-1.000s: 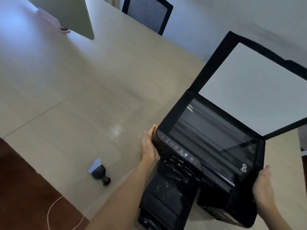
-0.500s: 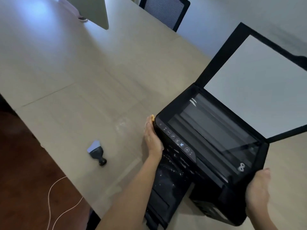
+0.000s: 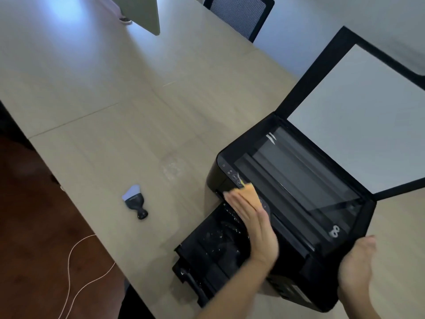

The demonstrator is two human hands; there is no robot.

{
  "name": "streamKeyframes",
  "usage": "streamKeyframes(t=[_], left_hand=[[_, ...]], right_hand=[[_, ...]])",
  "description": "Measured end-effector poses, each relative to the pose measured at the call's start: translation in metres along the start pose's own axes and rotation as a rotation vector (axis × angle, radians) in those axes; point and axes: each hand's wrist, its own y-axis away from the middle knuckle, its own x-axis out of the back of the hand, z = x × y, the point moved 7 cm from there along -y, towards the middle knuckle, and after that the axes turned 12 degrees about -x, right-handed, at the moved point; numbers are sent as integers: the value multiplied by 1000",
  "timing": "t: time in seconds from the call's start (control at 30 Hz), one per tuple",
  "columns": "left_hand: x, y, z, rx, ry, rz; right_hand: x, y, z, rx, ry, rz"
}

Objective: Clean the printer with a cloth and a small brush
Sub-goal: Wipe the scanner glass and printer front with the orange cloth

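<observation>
A black printer (image 3: 296,180) stands at the right of the table with its scanner lid (image 3: 358,111) raised and its dusty paper tray (image 3: 213,247) pulled out in front. My left hand (image 3: 255,224) lies flat on the control panel, pressing an orange cloth (image 3: 251,194) against it. At the printer's near right corner, my right hand (image 3: 355,265) rests against the body. A small black brush (image 3: 134,200) with pale bristles lies on the table to the left of the printer, apart from both hands.
The long beige table (image 3: 115,100) runs away to the upper left. A monitor's back (image 3: 142,12) stands at its far end, and a black mesh chair (image 3: 239,14) sits behind it. A thin white cable (image 3: 73,263) trails over the dark floor at lower left.
My left hand has moved from the printer's left side onto the control panel, and the orange cloth now shows under its fingers. My right hand stays at the right corner.
</observation>
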Motion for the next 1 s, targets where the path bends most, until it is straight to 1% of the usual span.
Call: streamKeyframes(t=[0.07,0.1,0.17,0.23,0.27,0.3,0.37,0.43,0.47,0.57,0.6,0.63,0.7,0.87,0.93,1.0], left_hand=[[15,-35,-2,-5,-40,50],[28,-59,-6,12,-22,110],[50,-95,-25,105,56,179],[53,-97,-43,200,135,172],[48,-87,-39,217,103,147],[40,-69,-29,215,3,128],[17,-31,-7,183,-182,53],[5,-15,14,83,-141,-7],[7,-21,15,40,-118,4],[28,-56,2,-67,-110,123],[35,-67,-1,-57,-68,171],[37,-72,-5,-17,-27,198],[34,-67,-6,54,29,196],[4,0,-8,315,97,58],[-9,33,-5,506,185,19],[-21,63,-4,668,244,-55]], right_hand=[[0,0,1,-27,-15,5],[0,-2,3,-28,-7,0],[-2,-4,6,-25,8,1],[-1,-6,9,-15,9,0],[-1,-6,9,-16,10,5],[0,-7,9,-17,12,8],[-1,-5,6,20,29,10],[-3,0,-1,74,49,0],[-3,2,-2,84,52,-3],[-3,2,-3,99,65,-16],[-5,1,-3,106,77,-12],[-4,-1,-2,117,90,-3],[-3,-4,-2,154,103,5],[-3,-3,-4,203,92,-11],[-4,-1,-5,208,91,-22],[-4,-2,-4,208,89,-19]])
